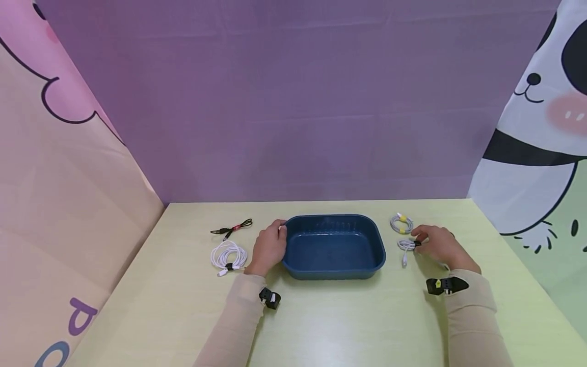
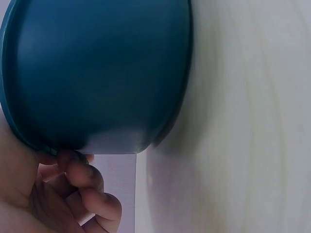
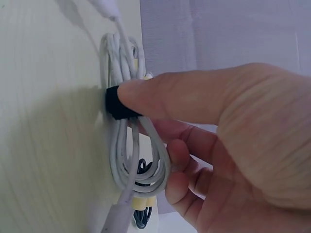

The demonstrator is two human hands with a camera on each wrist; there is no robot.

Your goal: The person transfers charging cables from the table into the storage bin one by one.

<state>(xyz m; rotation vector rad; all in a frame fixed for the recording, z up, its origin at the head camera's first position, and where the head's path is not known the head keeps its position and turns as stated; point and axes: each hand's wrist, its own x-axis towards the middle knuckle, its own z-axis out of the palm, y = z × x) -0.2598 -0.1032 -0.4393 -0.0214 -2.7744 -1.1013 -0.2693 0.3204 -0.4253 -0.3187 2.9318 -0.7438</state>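
A blue plastic basin point(image 1: 335, 272) stands mid-table, and my left hand point(image 1: 269, 248) grips its left rim. In the left wrist view, curled fingers point(image 2: 99, 201) show below the edge of the basin point(image 2: 102, 73). My right hand point(image 1: 441, 248) pinches a coiled white cable point(image 1: 406, 245) to the right of the basin. The right wrist view shows the thumb lying on the black strap point(image 3: 116, 103) round this coil, with the fingers behind it. The coil is close over the tabletop, its plug ends hanging loose.
Just behind the held coil lies a white cable with yellow ties point(image 1: 401, 224). Left of the basin are a larger white cable coil point(image 1: 229, 256) and a black cable with a red tie point(image 1: 232, 229). A purple backdrop point(image 1: 312, 112) rises behind the table.
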